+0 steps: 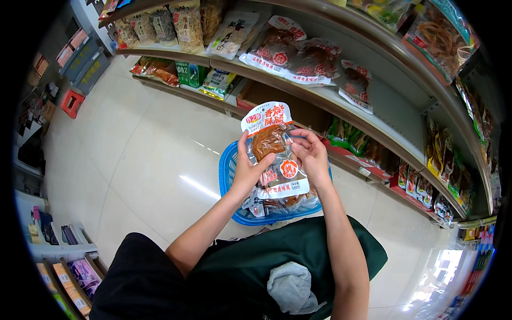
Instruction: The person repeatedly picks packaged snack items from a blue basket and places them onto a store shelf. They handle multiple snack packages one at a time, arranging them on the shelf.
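Between my two hands is a clear and white vacuum pack of roasted poultry leg (269, 142), its printed face up. My left hand (250, 164) grips its left edge, thumb across the front. My right hand (310, 154) pinches its right edge between thumb and fingers. Below the pack stands a blue plastic basket (229, 160) with more similar packs (296, 202) in it; the held pack hides part of them. A grey cloth (292, 286) lies against the dark green apron (240, 272) on my front.
Store shelves (400, 140) curve along the front and right, holding similar meat packs (316, 60) and bags of dried goods (188, 26). An open cardboard box (268, 98) sits on the lower shelf. Grey crates (90, 70) and a red stool (72, 103) stand far left.
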Demonstrator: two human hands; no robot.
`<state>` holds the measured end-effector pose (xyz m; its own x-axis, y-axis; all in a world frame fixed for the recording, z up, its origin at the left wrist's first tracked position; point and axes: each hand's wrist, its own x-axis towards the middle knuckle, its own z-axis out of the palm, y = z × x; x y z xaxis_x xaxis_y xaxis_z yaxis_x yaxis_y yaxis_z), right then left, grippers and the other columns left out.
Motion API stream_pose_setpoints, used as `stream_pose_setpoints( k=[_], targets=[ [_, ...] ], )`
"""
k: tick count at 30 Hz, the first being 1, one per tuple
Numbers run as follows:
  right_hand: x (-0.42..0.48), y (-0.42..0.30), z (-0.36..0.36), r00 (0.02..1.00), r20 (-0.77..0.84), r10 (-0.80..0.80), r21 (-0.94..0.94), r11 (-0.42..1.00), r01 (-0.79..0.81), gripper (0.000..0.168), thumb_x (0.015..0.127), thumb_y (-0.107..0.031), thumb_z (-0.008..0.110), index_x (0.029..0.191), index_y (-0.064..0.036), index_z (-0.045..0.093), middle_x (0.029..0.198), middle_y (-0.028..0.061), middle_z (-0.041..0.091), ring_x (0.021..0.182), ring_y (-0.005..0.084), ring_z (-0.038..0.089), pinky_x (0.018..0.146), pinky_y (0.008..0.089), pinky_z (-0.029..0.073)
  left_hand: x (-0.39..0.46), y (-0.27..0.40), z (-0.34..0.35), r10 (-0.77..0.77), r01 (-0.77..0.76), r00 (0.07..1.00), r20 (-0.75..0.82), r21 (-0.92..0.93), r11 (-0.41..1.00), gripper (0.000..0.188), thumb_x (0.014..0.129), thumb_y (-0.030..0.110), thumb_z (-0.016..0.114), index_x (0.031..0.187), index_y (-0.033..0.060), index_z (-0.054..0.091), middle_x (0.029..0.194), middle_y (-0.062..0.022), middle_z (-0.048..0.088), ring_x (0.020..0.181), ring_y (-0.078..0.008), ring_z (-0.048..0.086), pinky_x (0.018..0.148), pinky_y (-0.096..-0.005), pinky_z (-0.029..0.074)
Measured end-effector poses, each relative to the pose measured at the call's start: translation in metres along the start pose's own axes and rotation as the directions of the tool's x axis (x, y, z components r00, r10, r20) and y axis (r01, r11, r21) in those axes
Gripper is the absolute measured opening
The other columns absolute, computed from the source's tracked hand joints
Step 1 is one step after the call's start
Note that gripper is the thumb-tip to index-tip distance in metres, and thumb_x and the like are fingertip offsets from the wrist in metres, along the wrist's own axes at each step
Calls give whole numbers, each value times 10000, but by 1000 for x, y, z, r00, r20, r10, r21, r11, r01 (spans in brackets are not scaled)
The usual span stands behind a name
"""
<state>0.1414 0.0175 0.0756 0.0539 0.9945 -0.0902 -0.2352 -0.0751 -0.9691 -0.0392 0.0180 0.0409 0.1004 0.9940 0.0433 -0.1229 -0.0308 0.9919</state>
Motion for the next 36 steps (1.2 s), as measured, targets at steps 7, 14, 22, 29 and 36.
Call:
stream_pose_setpoints(
  k=[7, 14, 22, 29, 36],
  targets=[
    [0, -1, -19, 997, -8, 71, -253, 965, -71, 351, 911, 25, 598, 1253, -52, 602, 1110, 9, 662, 738, 39, 573, 669, 210, 483, 19, 28, 23, -107, 144, 980, 166, -234, 962, 829, 801, -222, 547, 1528, 101, 315, 1440, -144, 442, 1241, -231, 567, 929, -301, 550],
    [7, -39, -48, 996, 59, -73, -77, 994, 77, 855, 764, 79, 759, 1505, -123, 384, 1458, 117, 440, 1092, 174, 623, 884, 291, 558, 69, 48, 64, 209, -150, 939, 273, -220, 964, 765, 830, -197, 554, 1516, 45, 315, 1452, -147, 443, 1256, -215, 551, 945, -301, 540],
    [49, -81, -102, 870, -240, -430, -389, 864, 320, 621, 762, 145, 711, 1345, -26, 584, 1298, 80, 532, 861, 102, 578, 783, 239, 536, 155, 66, 159, 390, -378, 880, 271, -97, 921, 636, 823, -117, 650, 1405, 85, 490, 1289, -135, 622, 1143, -169, 620, 909, -306, 520],
    [104, -79, -165, 750, -385, -538, -769, 636, 62, 494, 826, 32, 740, 1299, 22, 599, 1143, 117, 653, 948, 163, 669, 811, 284, 560, 227, 44, 231, 373, -445, 888, 268, 295, 846, 654, 748, -86, 695, 1361, 71, 529, 1228, -207, 647, 1094, -355, 649, 945, -380, 506],
    [124, -67, -170, 758, -368, -538, -923, 308, -229, 434, 829, -166, 740, 1247, -86, 656, 1176, 171, 668, 1074, 401, 620, 921, 503, 476, 256, -17, 247, 467, -543, 839, 279, 388, 744, 719, 710, -50, 678, 1390, 68, 479, 1288, -235, 585, 1211, -407, 547, 1009, -436, 459]
  ],
)
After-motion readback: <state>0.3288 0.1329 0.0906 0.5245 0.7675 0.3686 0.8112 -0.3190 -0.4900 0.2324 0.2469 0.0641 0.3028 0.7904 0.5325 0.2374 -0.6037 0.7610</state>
